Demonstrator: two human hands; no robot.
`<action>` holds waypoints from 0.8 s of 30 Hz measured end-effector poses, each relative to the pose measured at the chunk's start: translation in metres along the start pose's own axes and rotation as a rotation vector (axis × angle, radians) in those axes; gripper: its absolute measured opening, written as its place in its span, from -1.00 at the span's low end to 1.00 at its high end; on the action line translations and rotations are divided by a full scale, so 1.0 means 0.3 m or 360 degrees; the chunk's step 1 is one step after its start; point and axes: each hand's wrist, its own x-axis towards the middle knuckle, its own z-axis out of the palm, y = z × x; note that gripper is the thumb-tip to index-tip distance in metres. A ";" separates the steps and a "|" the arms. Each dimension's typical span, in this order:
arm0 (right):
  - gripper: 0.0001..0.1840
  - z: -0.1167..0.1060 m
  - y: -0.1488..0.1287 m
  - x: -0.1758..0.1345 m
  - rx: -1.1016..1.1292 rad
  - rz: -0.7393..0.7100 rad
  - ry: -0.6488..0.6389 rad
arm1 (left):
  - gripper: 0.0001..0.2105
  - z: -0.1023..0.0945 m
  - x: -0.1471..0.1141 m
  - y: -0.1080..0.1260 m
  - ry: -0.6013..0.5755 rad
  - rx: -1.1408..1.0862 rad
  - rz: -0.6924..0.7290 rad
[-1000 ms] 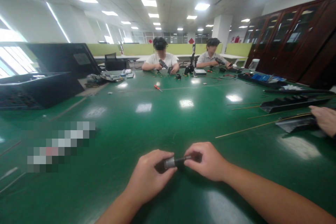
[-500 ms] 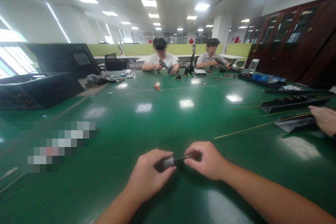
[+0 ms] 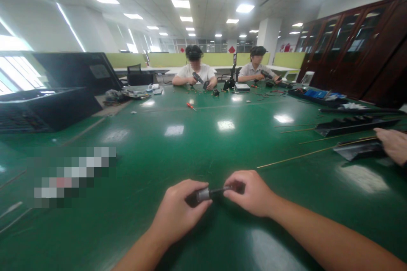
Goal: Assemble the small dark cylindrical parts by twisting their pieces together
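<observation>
Low over the green table (image 3: 210, 144), my left hand (image 3: 178, 207) is closed around a short silver-grey cylinder (image 3: 203, 194) with a dark end. A thin dark shaft (image 3: 217, 192) runs from the cylinder toward the right. My right hand (image 3: 251, 194) pinches the shaft's far end between thumb and fingertips. The fingers hide both ends of this piece, and I cannot make out exactly what kind of part it is.
Thin brass rods (image 3: 286, 160) and black channel pieces (image 3: 359, 149) lie on the right, near another person's hand (image 3: 392, 144). An orange screwdriver (image 3: 190, 106) lies farther off. Two people hold power drills (image 3: 197, 77) across the table. A dark box (image 3: 47, 110) stands left.
Both hands stay almost in place, with the left one shifted very slightly left along with the cylinder. At right, the longest brass rod's tip has slid a little to the left.
</observation>
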 end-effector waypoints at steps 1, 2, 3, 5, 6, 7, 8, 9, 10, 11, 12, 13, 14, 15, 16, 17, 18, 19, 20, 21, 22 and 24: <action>-0.93 0.000 -0.001 0.000 0.0000 0.0003 0.0001 | -0.76 0.000 0.000 -0.001 0.0003 -0.0001 0.0003; -0.93 -0.001 -0.001 0.000 0.0001 0.0005 0.0002 | -0.76 -0.001 0.001 -0.001 0.0002 -0.0003 0.0006; -0.93 -0.001 -0.001 0.000 0.0003 0.0006 0.0005 | -0.77 -0.002 0.001 -0.002 0.0000 -0.0004 0.0006; -0.92 -0.001 -0.001 0.001 0.0007 0.0007 0.0011 | -0.77 -0.004 0.002 -0.002 -0.0005 -0.0005 0.0000; -0.92 -0.001 0.000 0.001 0.0009 0.0007 0.0013 | -0.77 -0.006 0.002 -0.002 -0.0008 -0.0003 -0.0006; -0.92 -0.001 0.001 0.002 0.0010 0.0008 0.0015 | -0.77 -0.007 0.003 -0.002 -0.0011 -0.0001 -0.0012; -0.92 -0.001 0.001 0.002 0.0010 0.0010 0.0016 | -0.77 -0.009 0.004 -0.002 -0.0014 0.0001 -0.0015; -0.93 -0.001 0.001 0.003 0.0009 0.0012 0.0017 | -0.77 -0.010 0.005 -0.002 -0.0016 0.0002 -0.0016; -0.93 -0.001 0.001 0.003 0.0009 0.0014 0.0017 | -0.77 -0.012 0.006 -0.002 -0.0015 0.0003 -0.0017; -0.93 -0.001 0.001 0.003 0.0008 0.0017 0.0019 | -0.77 -0.013 0.006 -0.002 -0.0016 0.0005 -0.0023; -0.92 0.000 0.001 0.004 0.0006 0.0021 0.0020 | -0.77 -0.014 0.007 -0.001 -0.0019 0.0007 -0.0031; -0.92 0.000 0.000 0.003 0.0004 0.0026 0.0020 | -0.77 -0.014 0.006 -0.001 -0.0023 0.0008 -0.0041; -0.92 0.000 -0.001 0.003 0.0004 0.0033 0.0020 | -0.77 -0.014 0.006 0.000 -0.0033 0.0009 -0.0055; -0.91 0.001 -0.001 0.003 0.0004 0.0040 0.0018 | -0.78 -0.013 0.005 0.000 -0.0046 0.0010 -0.0069; -0.91 0.001 -0.001 0.003 0.0006 0.0048 0.0017 | -0.78 -0.012 0.005 -0.001 -0.0060 0.0011 -0.0080; -0.91 0.001 0.000 0.002 0.0007 0.0057 0.0019 | -0.78 -0.010 0.006 -0.004 -0.0068 0.0015 -0.0085; -0.90 0.001 0.001 0.003 0.0009 0.0065 0.0020 | -0.76 -0.009 0.007 -0.008 -0.0064 0.0024 -0.0087; -0.90 0.000 0.003 0.004 0.0010 0.0075 0.0024 | -0.73 -0.008 0.011 -0.015 -0.0054 0.0040 -0.0092; -0.90 -0.001 0.006 0.005 0.0014 0.0089 0.0028 | -0.69 -0.010 0.016 -0.025 -0.0033 0.0062 -0.0103; -0.89 -0.002 0.009 0.007 0.0023 0.0107 0.0029 | -0.64 -0.014 0.023 -0.038 -0.0007 0.0088 -0.0123; -0.88 -0.004 0.013 0.010 0.0039 0.0129 0.0030 | -0.61 -0.021 0.032 -0.054 0.0025 0.0112 -0.0159; -0.86 -0.006 0.019 0.015 0.0081 0.0166 0.0032 | -0.57 -0.048 0.050 -0.092 0.0092 0.0129 -0.0319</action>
